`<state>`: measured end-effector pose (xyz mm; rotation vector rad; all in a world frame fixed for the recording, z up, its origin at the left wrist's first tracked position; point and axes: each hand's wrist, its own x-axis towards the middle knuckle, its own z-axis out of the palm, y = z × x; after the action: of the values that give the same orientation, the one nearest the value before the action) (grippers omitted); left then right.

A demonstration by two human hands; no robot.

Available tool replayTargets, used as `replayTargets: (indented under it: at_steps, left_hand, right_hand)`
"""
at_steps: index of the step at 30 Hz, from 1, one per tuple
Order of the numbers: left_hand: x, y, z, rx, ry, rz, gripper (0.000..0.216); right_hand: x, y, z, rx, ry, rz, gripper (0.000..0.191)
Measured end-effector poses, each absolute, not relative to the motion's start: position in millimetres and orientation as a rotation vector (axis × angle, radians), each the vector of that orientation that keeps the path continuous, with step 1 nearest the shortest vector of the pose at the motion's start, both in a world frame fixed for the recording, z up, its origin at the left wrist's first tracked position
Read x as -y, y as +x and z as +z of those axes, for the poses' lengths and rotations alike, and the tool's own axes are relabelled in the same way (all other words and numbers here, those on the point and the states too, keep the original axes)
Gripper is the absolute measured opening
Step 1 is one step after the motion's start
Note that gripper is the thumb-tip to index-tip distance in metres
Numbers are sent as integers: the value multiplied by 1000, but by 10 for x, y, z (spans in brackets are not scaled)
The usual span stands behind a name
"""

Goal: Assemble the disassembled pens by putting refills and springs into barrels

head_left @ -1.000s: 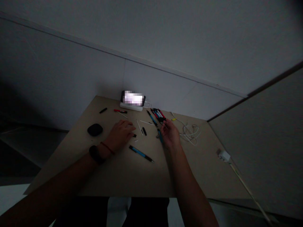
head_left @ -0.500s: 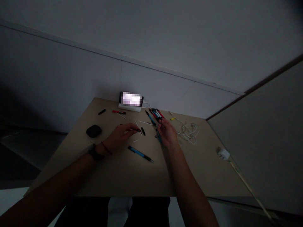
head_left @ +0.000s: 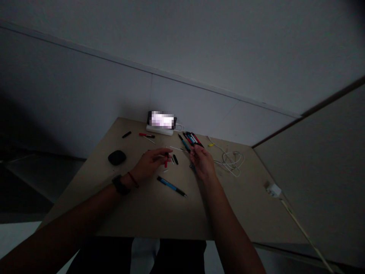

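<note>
Between the thumb and fingers of my left hand (head_left: pixel 152 160) is a short red pen barrel (head_left: pixel 166 161), pointing down over the table. My right hand (head_left: pixel 202 161) is pinched closed just in front of the pen pile; whatever its fingertips hold is too small and dark to make out. A black pen grip (head_left: pixel 175 159) lies between the hands, beside thin refill pieces. Closer to me lies a whole blue and black pen (head_left: pixel 172 186). Another blue pen (head_left: pixel 184 143) rests behind my right hand, along with a pile of red, blue and black pens (head_left: pixel 193 138).
A lit phone (head_left: pixel 162 120) leans at the wall on a white base (head_left: pixel 159 130). At left are a black rounded case (head_left: pixel 116 157), a black piece (head_left: pixel 126 134) and a red and black pen part (head_left: pixel 146 135). A white cable (head_left: pixel 230 161) coils at right, near a plug (head_left: pixel 274 190).
The red barrel in my left hand has turned to hang downward and shows more clearly. My right hand stays pinched in nearly the same place. The whole view has shifted slightly.
</note>
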<state>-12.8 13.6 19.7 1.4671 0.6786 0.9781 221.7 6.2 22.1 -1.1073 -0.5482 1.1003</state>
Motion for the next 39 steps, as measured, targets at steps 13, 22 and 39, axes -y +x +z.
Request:
replayTargets:
  at_steps: [13, 22, 39]
  left_hand:
    - [-60, -9, 116, -679, 1019, 997, 31]
    - [-64, 8, 38, -680, 652, 969, 29]
    - [-45, 64, -13, -755, 947, 952, 34]
  right_hand:
    - [-42, 2159, 217, 569, -1139, 1111, 30]
    - [117, 1912, 382, 949, -1126, 956, 28]
    - [217, 1759, 412, 1154, -1141, 899, 20]
